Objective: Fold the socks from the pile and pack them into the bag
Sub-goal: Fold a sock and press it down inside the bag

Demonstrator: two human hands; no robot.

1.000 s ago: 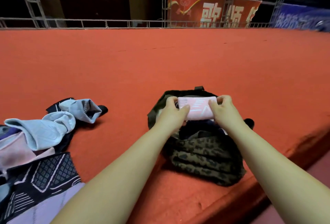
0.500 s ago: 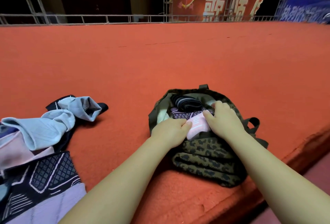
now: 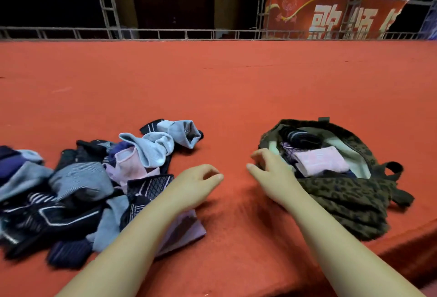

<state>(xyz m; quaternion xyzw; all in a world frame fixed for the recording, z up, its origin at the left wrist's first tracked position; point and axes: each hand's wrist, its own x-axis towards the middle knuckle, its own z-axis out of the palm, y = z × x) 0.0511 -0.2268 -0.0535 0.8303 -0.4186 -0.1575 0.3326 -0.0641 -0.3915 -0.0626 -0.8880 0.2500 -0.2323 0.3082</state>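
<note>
Two empty hands are seen: left hand (image 3: 197,184) and right hand (image 3: 272,169), fingers loosely curled, between sock pile (image 3: 82,185) and bag (image 3: 343,192). A folded pink sock (image 3: 321,160) is packed inside. Another sock must be picked next.

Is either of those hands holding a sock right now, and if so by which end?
No. The left hand and right hand hover empty above the red surface, while the folded pink sock lies in the bag.
</note>
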